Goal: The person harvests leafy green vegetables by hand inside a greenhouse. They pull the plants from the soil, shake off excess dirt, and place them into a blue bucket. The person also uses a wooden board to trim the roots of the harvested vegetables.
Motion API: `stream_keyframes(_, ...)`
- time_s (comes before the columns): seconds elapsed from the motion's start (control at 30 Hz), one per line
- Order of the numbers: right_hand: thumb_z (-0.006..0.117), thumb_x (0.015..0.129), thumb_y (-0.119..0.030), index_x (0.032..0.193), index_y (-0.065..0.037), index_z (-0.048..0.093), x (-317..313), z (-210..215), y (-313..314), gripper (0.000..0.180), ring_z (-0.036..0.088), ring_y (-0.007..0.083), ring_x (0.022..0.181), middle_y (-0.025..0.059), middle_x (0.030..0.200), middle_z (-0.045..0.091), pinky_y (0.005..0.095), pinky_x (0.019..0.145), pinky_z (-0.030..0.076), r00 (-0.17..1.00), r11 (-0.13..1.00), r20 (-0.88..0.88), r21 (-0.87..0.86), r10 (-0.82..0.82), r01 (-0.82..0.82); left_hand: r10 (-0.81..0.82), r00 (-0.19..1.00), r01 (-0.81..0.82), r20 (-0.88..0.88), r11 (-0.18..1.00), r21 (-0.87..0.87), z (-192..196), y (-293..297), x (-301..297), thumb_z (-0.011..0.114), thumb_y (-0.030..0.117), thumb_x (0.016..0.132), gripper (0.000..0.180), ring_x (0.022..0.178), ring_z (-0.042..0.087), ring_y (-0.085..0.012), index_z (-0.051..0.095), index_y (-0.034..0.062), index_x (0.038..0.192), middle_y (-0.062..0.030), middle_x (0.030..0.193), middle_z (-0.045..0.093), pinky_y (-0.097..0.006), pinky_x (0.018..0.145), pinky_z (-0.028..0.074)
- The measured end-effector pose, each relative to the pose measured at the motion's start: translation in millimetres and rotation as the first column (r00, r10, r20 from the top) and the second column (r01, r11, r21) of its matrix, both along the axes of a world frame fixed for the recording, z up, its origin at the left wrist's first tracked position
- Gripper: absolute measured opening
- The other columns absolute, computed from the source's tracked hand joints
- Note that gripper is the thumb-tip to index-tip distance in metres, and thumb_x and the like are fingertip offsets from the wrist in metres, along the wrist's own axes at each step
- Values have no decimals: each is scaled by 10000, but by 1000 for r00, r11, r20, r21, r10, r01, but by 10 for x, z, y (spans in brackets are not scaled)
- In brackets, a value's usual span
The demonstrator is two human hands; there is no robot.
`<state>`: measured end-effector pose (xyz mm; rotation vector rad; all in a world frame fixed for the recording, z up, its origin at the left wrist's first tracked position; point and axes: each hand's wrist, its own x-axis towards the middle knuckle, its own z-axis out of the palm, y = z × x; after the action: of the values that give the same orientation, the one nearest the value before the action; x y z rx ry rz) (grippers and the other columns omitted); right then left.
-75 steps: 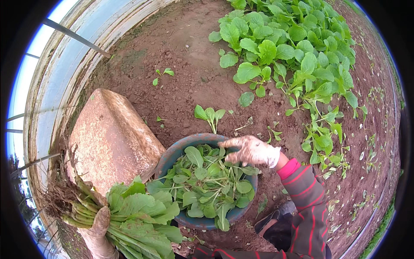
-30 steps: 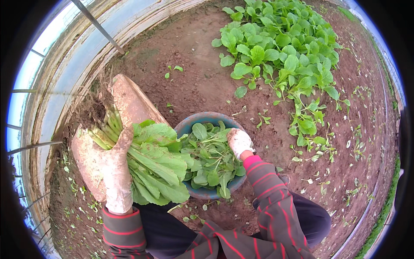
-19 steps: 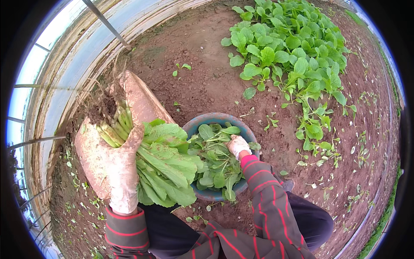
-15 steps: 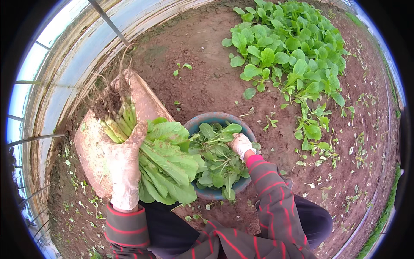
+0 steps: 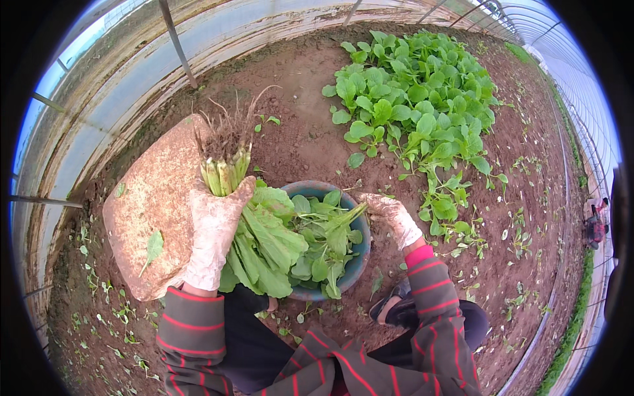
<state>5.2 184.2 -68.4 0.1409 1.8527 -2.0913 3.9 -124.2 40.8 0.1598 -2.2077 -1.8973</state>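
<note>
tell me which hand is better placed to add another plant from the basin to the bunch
Right, probably. The right hand is at the rim of the blue basin and already pinches one leafy plant by its stem. The left hand is full, wrapped around the bunch of greens, roots up.

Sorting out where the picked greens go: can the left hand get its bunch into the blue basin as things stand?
Probably yes: the left hand holds the bunch right at the blue basin rim, nothing between.
</note>
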Motion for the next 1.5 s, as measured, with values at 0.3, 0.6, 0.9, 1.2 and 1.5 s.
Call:
stream_keyframes(0.3, 570, 849, -142, 1053, -15, 596, 16, 521, -299, 241, 563, 95, 769, 34, 919, 606, 227, 690, 478, 993, 998, -102, -33, -59, 56, -259, 953, 230, 156, 956, 183, 5, 101, 42, 686, -28, 686, 419, 836, 574, -128, 495, -23, 1059, -71, 971, 603, -252, 720, 472)
stream_keyframes(0.6, 609, 804, -101, 869, 14, 623, -55, 1148, -1050, 133, 546, 69, 699, 27, 779, 616, 232, 632, 460, 862, 943, -498, 322, 97, 80, -486, 873, 451, 48, 840, 300, -201, 236, 41, 710, 27, 695, 428, 883, 557, -122, 519, 6, 1078, -48, 977, 606, -275, 792, 453)
stream_keyframes(0.9, 501, 835, -23, 993, 42, 550, -107, 1049, -1316, 178, 595, 166, 849, 103, 935, 605, 287, 733, 500, 971, 952, -236, -303, -26, -48, -416, 909, 401, -11, 869, 289, -305, 231, -42, 701, -15, 660, 544, 936, 552, -144, 444, 12, 1138, -63, 1050, 575, -275, 823, 452)
stream_keyframes(1.2, 522, 871, -109, 1149, 35, 465, -150, 1010, -1219, 318, 581, 185, 891, 110, 1043, 571, 286, 777, 487, 977, 844, -201, -509, 71, -166, -331, 943, 313, 20, 907, 281, -221, 205, -28, 691, -8, 685, 399, 848, 582, -138, 520, -20, 1046, -86, 980, 615, -272, 751, 474)
stream_keyframes(1.5, 613, 808, -263, 1282, -19, 362, 680, -1515, 240, 590, 471, 234, 1133, 167, 1198, 507, 311, 936, 374, 863, 627, 466, 736, -196, -255, 150, 987, -131, -51, 953, 272, 123, -329, -79, 620, 17, 729, 204, 690, 587, -156, 576, -35, 922, -77, 826, 603, -277, 619, 483)
